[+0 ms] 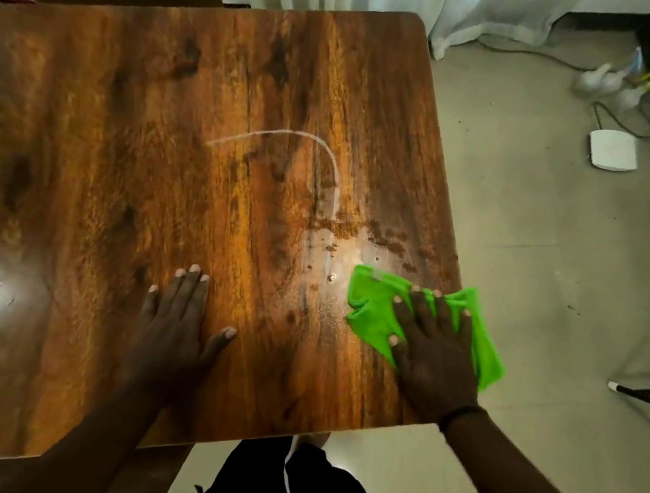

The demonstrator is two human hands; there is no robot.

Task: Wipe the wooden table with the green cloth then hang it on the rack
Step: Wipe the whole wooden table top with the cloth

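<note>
- Glossy brown wooden bench [131, 127] over a pale tiled floor [540, 276].
- One crumpled bright green cloth [372, 311] at the bench's right edge — pinned under the right hand [436, 345], fingers spread flat.
- Left hand [181, 309] — flat on bare wood, holding nothing, apart from the cloth.

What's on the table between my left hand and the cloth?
Head view: only bare wet table with droplets between left hand and cloth.
</note>
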